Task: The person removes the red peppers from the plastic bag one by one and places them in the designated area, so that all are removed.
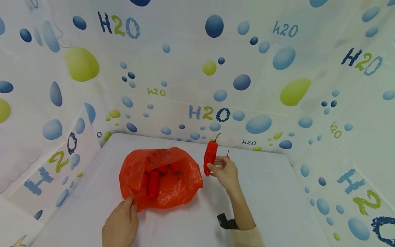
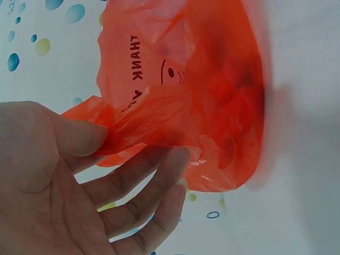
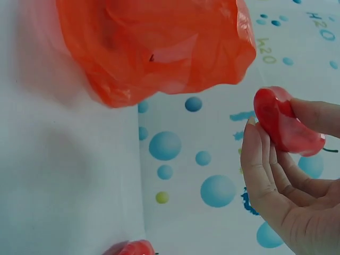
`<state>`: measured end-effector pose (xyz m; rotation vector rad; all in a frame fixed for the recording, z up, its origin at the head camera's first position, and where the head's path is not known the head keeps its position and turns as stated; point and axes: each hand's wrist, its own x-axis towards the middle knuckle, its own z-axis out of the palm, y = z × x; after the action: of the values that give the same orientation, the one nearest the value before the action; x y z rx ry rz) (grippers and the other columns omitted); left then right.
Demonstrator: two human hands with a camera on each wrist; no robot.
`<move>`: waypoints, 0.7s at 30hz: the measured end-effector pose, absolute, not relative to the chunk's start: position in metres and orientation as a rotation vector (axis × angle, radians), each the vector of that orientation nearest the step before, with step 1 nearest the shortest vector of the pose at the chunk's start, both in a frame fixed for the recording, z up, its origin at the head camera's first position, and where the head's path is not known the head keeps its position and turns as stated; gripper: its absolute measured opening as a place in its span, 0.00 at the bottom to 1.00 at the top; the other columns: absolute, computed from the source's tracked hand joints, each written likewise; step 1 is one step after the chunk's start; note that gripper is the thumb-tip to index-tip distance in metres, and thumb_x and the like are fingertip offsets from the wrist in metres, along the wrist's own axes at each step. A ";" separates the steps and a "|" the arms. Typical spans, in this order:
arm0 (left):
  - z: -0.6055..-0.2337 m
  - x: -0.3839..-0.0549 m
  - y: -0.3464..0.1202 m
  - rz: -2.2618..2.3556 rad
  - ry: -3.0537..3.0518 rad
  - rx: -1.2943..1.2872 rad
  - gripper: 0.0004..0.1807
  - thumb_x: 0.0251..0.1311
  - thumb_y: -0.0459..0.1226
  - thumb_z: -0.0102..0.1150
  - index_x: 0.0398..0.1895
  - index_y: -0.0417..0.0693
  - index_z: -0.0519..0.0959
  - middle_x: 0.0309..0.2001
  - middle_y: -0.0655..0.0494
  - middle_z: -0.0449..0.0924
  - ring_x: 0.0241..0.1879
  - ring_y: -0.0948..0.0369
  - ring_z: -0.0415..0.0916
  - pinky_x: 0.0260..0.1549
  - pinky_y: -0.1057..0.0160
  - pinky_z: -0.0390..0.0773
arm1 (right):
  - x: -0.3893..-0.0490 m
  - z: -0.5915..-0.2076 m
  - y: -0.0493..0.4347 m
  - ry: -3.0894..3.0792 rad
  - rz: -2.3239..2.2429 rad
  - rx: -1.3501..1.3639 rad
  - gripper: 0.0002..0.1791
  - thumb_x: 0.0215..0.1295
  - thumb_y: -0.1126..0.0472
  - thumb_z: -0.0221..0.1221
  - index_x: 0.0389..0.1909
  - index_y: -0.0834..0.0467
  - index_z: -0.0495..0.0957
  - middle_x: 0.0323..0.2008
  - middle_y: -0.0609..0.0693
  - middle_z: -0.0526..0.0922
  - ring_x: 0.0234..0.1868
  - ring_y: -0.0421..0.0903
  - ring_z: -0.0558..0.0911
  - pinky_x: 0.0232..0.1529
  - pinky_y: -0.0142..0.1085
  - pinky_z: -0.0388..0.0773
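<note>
A red plastic bag [image 1: 185,192] lies on the table with its mouth towards me, and several red peppers [image 1: 154,183] show inside it. At its near left edge my left hand [image 1: 121,221] pinches the bag's rim between thumb and fingers; the left wrist view shows the thumb [image 2: 85,137] on the film. To the right of the bag, my right hand [image 1: 225,173] holds up a long red pepper [image 1: 211,156] by its lower end, stem upward. In the right wrist view that pepper [image 3: 289,122] sits between thumb and fingertips.
Another red pepper [image 1: 228,156] lies on the white table [image 1: 265,192] behind my right hand, mostly hidden by it; the right wrist view shows a pepper [image 3: 135,248] at its bottom edge. Patterned sheets [image 1: 185,68] rise behind the table and on both sides.
</note>
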<state>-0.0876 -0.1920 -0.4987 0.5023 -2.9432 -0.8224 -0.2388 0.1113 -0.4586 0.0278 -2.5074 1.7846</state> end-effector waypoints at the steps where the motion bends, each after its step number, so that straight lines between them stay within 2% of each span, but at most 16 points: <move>1: -0.499 -0.088 -0.192 -0.823 -2.943 0.500 0.23 0.75 0.38 0.50 0.68 0.35 0.74 0.54 0.37 0.83 0.53 0.36 0.81 0.48 0.34 0.81 | -0.241 -0.460 0.112 -2.506 1.787 0.016 0.22 0.67 0.60 0.70 0.58 0.64 0.79 0.47 0.59 0.86 0.42 0.53 0.89 0.38 0.43 0.89; 9: -0.499 -0.087 -0.190 -0.818 -2.925 0.481 0.23 0.75 0.38 0.50 0.67 0.36 0.75 0.55 0.36 0.83 0.53 0.35 0.81 0.47 0.33 0.81 | -0.256 -0.468 0.121 -2.534 1.753 -0.063 0.21 0.67 0.60 0.69 0.58 0.63 0.79 0.47 0.60 0.85 0.44 0.55 0.87 0.41 0.48 0.89; 15: -0.498 -0.088 -0.189 -0.813 -2.943 0.493 0.23 0.75 0.38 0.50 0.68 0.35 0.74 0.55 0.36 0.82 0.53 0.36 0.81 0.49 0.34 0.81 | -0.269 -0.479 0.134 -2.600 1.684 -0.140 0.23 0.67 0.59 0.69 0.59 0.64 0.78 0.47 0.61 0.85 0.44 0.55 0.86 0.40 0.45 0.89; 21: -0.499 -0.089 -0.188 -0.824 -2.963 0.505 0.23 0.75 0.38 0.51 0.68 0.36 0.74 0.56 0.36 0.82 0.54 0.36 0.80 0.50 0.33 0.81 | -0.280 -0.489 0.146 -2.644 1.689 -0.250 0.25 0.67 0.57 0.68 0.60 0.65 0.77 0.48 0.61 0.85 0.44 0.58 0.87 0.46 0.53 0.87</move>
<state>-0.0894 -0.1884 -0.4987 0.5045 -2.9630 -0.8237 -0.2798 0.1461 -0.4889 -0.2504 -2.6442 1.6893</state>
